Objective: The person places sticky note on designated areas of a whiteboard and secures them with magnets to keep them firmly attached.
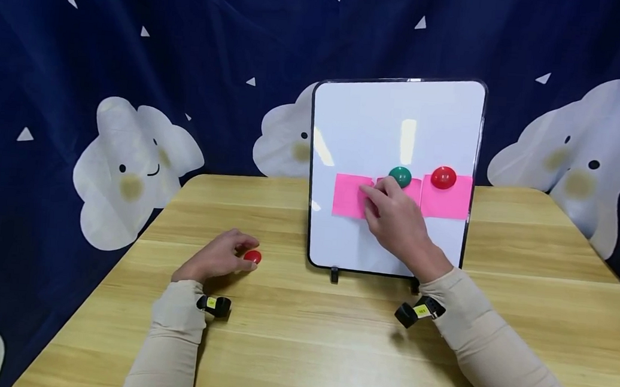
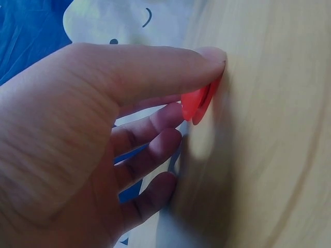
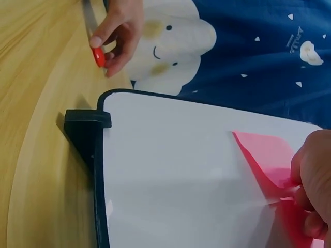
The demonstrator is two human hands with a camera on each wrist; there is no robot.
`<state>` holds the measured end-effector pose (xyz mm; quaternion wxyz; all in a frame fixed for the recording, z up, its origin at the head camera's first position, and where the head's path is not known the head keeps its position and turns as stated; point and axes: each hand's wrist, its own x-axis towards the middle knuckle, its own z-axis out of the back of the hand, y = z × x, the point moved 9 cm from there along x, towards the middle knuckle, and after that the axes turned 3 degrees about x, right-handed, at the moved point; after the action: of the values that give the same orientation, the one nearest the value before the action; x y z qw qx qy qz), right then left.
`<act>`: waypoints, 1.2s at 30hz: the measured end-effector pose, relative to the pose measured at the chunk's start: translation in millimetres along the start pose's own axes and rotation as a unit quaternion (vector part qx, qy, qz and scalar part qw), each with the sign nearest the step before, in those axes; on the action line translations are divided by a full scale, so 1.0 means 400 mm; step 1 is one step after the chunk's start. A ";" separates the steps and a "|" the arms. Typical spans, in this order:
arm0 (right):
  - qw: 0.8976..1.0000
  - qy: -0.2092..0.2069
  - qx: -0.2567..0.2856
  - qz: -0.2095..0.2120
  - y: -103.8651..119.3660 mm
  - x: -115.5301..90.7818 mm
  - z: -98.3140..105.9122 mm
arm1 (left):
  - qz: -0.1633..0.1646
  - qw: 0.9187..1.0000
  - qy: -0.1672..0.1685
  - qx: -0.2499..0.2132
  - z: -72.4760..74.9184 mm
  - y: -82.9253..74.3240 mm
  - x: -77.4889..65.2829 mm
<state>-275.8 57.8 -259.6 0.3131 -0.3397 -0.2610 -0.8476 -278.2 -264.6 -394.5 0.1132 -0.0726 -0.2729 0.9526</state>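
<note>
A whiteboard (image 1: 358, 125) stands upright with pink sticky notes in a row across it. My right hand (image 1: 398, 221) is at the board and pinches the right edge of the leftmost sticky note (image 1: 349, 196); that edge lifts off the board in the right wrist view. A green round magnet (image 1: 400, 176) sits at the top of the middle note (image 1: 413, 189), which my hand partly covers. The right note (image 1: 446, 203) has a red magnet (image 1: 443, 177) at its top. On the table, my left hand (image 1: 219, 255) holds another red magnet (image 2: 192, 105) between thumb and fingers.
Small black feet (image 1: 334, 274) support the board on the wooden table (image 1: 299, 348). Behind hangs a dark blue curtain (image 1: 235, 26) with white clouds and triangles. Each wrist bears a black camera (image 1: 218, 306) on a strap.
</note>
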 end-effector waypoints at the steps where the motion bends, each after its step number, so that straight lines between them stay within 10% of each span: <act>1: 1.000 0.000 -0.007 0.003 0.000 -0.001 -0.001 | 0.000 1.000 0.001 0.001 -0.001 0.000 0.000; 36: 0.996 0.004 -0.073 0.051 0.001 -0.019 -0.011 | 0.010 1.000 0.005 -0.005 -0.003 0.004 0.006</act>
<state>-273.2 57.4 -268.1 0.3310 -0.3709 -0.1791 -0.8490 -280.6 -264.9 -396.6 0.1050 -0.0808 -0.2761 0.9520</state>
